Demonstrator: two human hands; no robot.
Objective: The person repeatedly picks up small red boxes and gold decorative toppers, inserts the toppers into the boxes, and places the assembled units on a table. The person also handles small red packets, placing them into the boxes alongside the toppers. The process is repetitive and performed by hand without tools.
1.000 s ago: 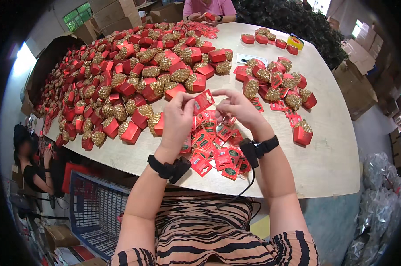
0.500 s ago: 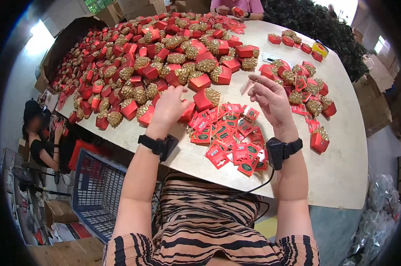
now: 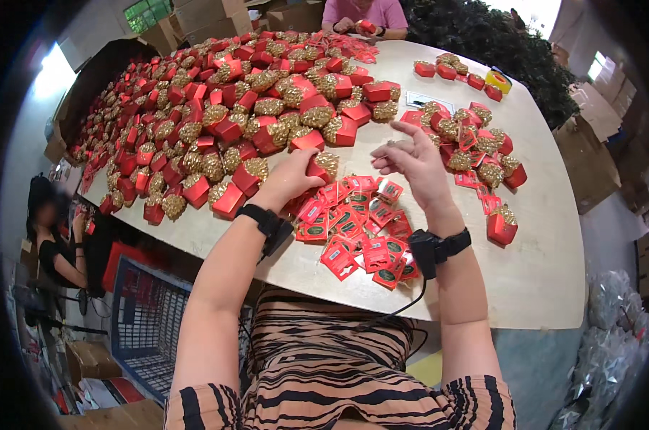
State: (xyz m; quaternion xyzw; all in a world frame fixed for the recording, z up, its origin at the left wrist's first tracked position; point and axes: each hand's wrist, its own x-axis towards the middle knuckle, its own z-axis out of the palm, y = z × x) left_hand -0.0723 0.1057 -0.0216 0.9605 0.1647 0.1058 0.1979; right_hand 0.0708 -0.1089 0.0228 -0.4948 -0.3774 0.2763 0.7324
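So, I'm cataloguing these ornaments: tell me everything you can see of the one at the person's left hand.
The ornament has a smooth, faceted red base that looks like card and a bumpy, glittery gold top. It is tilted, gold end toward the right, its red part between the left hand's thumb and fingers. It is just beyond the loose red tags; whether it touches the table is unclear.

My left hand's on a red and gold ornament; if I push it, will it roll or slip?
The ornament probably won't roll far, since its red base looks angular and flat-sided. Its bumpy gold part should give some grip, while the smoother base may be slipperier.
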